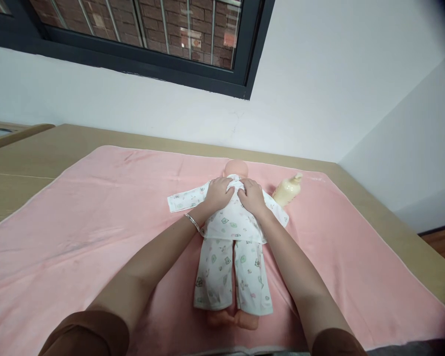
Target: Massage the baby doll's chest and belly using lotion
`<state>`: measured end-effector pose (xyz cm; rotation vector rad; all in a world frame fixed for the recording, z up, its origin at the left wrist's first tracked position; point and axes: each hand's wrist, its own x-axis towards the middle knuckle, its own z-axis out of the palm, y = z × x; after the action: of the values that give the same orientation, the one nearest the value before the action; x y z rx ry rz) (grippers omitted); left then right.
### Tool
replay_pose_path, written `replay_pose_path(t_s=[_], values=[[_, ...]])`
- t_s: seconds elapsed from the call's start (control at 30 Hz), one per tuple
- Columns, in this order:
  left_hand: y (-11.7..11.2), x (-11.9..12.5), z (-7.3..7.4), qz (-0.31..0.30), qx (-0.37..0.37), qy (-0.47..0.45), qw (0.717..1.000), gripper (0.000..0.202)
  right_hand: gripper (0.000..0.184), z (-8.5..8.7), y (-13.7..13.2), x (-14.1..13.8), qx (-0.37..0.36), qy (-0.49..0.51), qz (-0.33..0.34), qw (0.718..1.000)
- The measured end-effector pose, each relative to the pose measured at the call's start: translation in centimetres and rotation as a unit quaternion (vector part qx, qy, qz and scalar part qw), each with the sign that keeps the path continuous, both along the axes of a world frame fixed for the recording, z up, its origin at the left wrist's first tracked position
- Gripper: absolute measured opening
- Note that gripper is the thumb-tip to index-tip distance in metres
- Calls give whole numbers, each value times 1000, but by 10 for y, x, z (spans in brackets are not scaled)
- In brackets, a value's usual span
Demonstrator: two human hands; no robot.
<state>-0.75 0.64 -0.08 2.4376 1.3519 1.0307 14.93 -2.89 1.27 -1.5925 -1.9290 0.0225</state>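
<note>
A baby doll point(235, 227) in a white printed top and trousers lies stretched out on a pink blanket point(107, 222), its head point(236, 168) toward the wall and its bare feet toward me. No face shows on the head. My left hand point(219, 193) rests flat on the left of the doll's upper body, near the shoulder. On the other side my right hand point(252, 196) lies flat in the same way, thumbs close together at the middle. Both hands are open and hold nothing. Right of the doll, a cream-coloured pump bottle point(287, 191) lies tilted on the blanket beside a sleeve.
Under the blanket is a wooden table point(33, 153), with its bare border visible along the back and sides. Behind it rises a white wall point(300, 89) with a dark-framed window point(152, 54). Bars and brickwork show through the glass.
</note>
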Motion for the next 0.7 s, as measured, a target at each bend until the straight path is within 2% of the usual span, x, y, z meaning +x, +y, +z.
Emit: replay_pose_path(t_s=[0.23,0.7], values=[[-1,0,0,0,5,-8,1000,33,33,-3,0,-1,6,0,-12,1000],[-1,-2,-4,-2,10,-35,999,31,38,-3,-2,-2,16,9,10,1000]])
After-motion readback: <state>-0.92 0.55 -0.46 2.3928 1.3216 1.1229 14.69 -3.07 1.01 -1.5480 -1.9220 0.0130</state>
